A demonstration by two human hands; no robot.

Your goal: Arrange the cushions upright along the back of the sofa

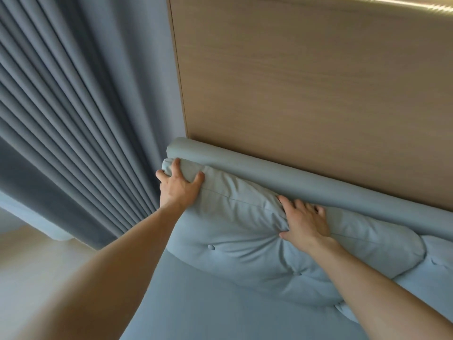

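A pale blue-grey tufted cushion (235, 231) with fabric buttons stands upright against the sofa's rounded back (306, 182). My left hand (177, 186) grips the cushion's upper left corner, fingers curled over its top edge. My right hand (305, 223) lies on the cushion's upper middle, fingers spread and pressing into the fabric, which puckers under it. A second cushion (438, 261) of the same colour shows at the right edge, partly cut off. The sofa seat (196, 303) lies below.
A wooden wall panel (306, 82) rises behind the sofa back. Grey-blue pleated curtains (73, 106) hang on the left, close to the sofa's end. Light wooden floor (29, 261) shows at the lower left.
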